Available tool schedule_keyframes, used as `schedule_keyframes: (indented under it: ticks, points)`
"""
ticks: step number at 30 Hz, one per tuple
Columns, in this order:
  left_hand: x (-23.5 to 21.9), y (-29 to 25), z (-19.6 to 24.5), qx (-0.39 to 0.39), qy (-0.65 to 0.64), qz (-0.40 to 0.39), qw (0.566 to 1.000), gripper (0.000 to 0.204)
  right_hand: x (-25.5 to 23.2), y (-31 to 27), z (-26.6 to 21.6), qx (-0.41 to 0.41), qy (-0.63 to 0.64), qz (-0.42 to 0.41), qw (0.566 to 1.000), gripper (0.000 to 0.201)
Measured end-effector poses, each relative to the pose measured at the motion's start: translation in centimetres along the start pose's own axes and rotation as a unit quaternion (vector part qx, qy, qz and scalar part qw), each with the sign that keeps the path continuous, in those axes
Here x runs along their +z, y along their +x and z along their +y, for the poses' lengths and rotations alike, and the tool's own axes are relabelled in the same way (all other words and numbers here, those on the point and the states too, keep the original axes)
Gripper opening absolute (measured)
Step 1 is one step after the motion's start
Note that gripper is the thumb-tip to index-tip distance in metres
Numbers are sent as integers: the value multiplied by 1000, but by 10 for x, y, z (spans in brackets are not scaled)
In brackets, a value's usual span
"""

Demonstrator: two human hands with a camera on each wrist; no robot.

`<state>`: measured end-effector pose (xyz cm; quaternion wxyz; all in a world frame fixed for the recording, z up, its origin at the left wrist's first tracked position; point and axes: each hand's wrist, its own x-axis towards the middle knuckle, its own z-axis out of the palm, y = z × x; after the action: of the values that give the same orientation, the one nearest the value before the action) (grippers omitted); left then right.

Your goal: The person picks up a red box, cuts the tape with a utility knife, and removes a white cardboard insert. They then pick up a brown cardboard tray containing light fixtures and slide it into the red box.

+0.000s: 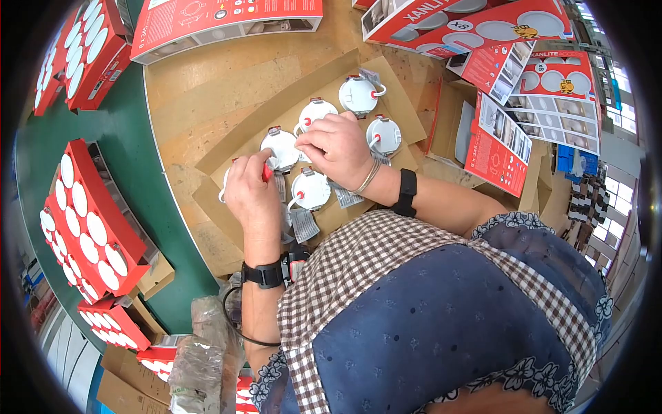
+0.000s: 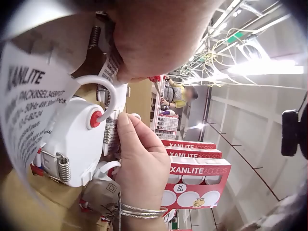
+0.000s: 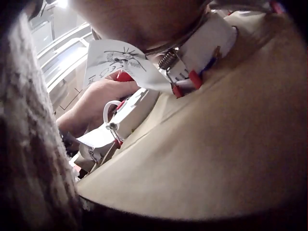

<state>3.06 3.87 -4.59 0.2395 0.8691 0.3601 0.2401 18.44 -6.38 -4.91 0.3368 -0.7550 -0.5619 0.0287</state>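
Both hands (image 1: pixel 252 190) (image 1: pixel 338 145) meet, seemingly pinching one white downlight (image 1: pixel 281 148).

Red boxes (image 2: pixel 199 171) read "XANLITE ACCESS", "x8"; paper label (image 2: pixel 29 110) reads "XANLITE", rest too blurred.

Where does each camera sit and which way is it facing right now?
Head: above, looking down on the left hand and right hand over white lamps on cardboard; both forearms and the torso show.
Left wrist: beside the left hand, looking across a lamp to the right hand and red boxes.
Right wrist: low over the cardboard, toward lamps.
All three share the lamps.
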Motion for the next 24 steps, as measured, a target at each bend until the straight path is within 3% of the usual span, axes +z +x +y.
schedule_keyframes:
  ticks: [24]
  points:
    - [-2, 1, -1, 0, -7, -12, 1000, 30, -2, 1, 0, 8, 2, -9, 1000, 5]
